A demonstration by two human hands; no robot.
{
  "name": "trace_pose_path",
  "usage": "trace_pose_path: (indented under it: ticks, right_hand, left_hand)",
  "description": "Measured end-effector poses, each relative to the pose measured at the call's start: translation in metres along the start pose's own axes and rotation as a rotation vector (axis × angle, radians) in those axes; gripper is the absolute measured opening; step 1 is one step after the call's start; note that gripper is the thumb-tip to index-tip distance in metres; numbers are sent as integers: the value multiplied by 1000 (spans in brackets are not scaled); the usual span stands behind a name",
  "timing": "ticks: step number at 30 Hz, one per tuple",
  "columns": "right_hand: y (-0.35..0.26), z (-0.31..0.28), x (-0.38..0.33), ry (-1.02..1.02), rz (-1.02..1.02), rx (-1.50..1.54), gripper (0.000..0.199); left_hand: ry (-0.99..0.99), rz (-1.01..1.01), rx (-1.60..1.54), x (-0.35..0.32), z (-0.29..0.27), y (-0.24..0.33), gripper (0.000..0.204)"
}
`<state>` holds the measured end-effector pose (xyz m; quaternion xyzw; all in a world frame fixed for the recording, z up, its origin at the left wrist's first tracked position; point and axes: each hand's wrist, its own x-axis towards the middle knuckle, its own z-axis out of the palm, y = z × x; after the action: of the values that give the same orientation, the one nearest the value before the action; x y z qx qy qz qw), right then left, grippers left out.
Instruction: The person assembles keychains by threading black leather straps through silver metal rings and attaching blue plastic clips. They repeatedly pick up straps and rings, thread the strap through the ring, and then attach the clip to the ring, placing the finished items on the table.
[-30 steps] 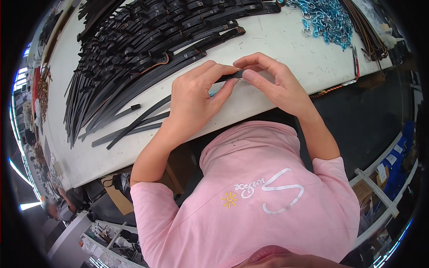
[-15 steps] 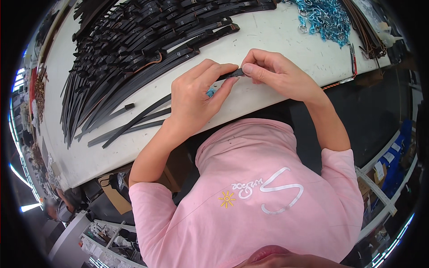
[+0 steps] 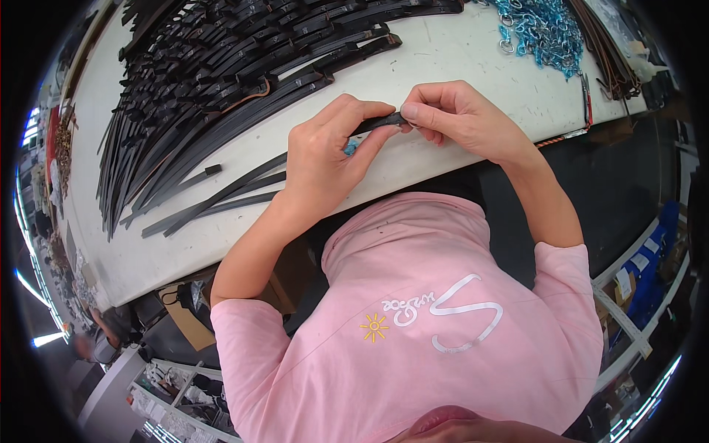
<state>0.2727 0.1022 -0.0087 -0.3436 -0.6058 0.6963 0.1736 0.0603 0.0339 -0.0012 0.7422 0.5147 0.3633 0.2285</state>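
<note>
At the near edge of the white worktable [image 3: 458, 66], your left hand [image 3: 325, 159] and right hand [image 3: 458, 118] both pinch one narrow black leather strap [image 3: 378, 124], fingertips meeting at its end. Far left lies a heap of black straps [image 3: 221, 66]; far right, blue metal clips [image 3: 539, 26].

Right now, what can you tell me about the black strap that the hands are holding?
The black strap is thin, flat and dark, maybe leather. Its end is pinched between the left hand and the right hand, lifted just off the white table. It seems to run on leftward behind the left hand. Something small and blue peeks out beneath it.
</note>
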Motion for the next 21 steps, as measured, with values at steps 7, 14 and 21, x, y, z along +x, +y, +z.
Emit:
trace_pose_path:
  ticks: [7, 14, 21]
  right_hand:
    - [0, 7, -4, 52, -7, -8, 28]
    - [-2, 7, -6, 66, 4, -30, 27]
    - [1, 8, -4, 76, -31, -65, 27]
  left_hand:
    - [39, 1, -86, -4, 5, -7, 21]
    - [25, -17, -76, -3, 3, -2, 21]
    - [44, -26, -101, -4, 6, -5, 21]
